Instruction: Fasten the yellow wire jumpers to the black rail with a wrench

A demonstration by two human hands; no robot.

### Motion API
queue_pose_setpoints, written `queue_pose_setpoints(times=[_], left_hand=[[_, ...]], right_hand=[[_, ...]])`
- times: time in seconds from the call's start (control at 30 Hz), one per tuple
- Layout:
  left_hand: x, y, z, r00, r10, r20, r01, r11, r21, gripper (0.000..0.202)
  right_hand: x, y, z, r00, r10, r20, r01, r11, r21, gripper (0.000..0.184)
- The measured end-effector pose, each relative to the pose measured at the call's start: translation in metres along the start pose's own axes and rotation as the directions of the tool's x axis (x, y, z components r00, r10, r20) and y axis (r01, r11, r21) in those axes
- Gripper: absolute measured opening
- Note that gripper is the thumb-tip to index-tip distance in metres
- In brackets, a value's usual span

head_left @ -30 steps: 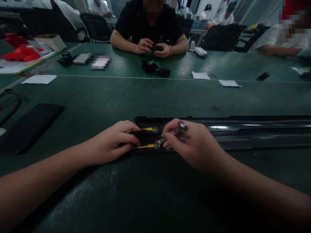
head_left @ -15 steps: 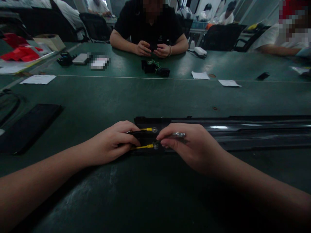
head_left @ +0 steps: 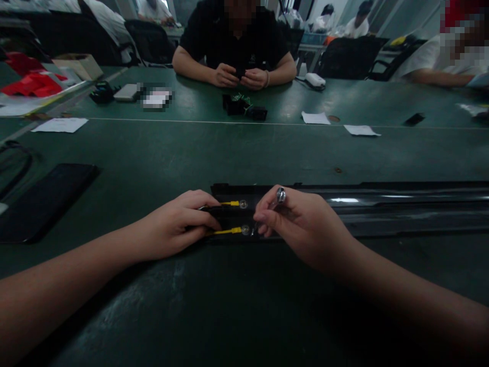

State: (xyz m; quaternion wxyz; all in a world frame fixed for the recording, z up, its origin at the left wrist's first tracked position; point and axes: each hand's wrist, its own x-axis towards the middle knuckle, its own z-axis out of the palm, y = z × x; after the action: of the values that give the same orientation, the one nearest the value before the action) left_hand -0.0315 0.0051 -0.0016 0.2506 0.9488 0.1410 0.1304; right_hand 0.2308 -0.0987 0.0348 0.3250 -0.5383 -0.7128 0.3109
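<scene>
A long black strip (head_left: 385, 209) lies across the table with its left end between my hands. Two yellow cable ends (head_left: 227, 231) reach from under my left fingers to round metal fasteners (head_left: 243, 204) on the strip. My left hand (head_left: 183, 224) is closed over the cables at the strip's end, its fingertips pressing them down. My right hand (head_left: 296, 219) pinches a small screwdriver (head_left: 281, 195), tilted, its shiny end showing above the index finger. The thin tip is beside the nearer fastener; I cannot tell whether they touch. Most of the shaft is hidden by my fingers.
A dark flat tablet-like slab (head_left: 48, 201) lies on the left, with a black cable (head_left: 23, 171) behind it. Across the green table (head_left: 171, 148) sit paper slips (head_left: 361, 130) and black parts with green wires (head_left: 244, 107). A co-worker in black (head_left: 235, 46) sits opposite.
My right hand has tilted the screwdriver more upright, raising its shiny end, and the fingers have shifted slightly right. Its tip now shows by the nearer fastener. My left hand has stayed put.
</scene>
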Motion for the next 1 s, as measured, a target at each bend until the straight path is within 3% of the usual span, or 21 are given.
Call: queue_pose_setpoints(times=[0.43, 0.83, 1.0], left_hand=[[-0.0001, -0.0003, 0.0003, 1.000, -0.003, 0.001, 0.003, 1.000, -0.002, 0.029], [0.0000, 0.0000, 0.0003, 1.000, 0.004, 0.015, -0.004, 1.000, -0.001, 0.029], [-0.0002, -0.0002, 0.0001, 1.000, 0.002, 0.011, -0.002, 1.000, 0.004, 0.028]], right_hand=[[-0.0029, -0.0031, 0.0006, 0.994, -0.105, 0.010, 0.106, 0.989, -0.103, 0.013], [-0.0011, -0.0028, 0.0036, 0.998, -0.042, -0.042, 0.039, 0.997, -0.062, 0.014], [-0.0004, -0.0050, 0.0001, 0.998, -0.068, -0.014, 0.066, 0.990, -0.123, 0.014]])
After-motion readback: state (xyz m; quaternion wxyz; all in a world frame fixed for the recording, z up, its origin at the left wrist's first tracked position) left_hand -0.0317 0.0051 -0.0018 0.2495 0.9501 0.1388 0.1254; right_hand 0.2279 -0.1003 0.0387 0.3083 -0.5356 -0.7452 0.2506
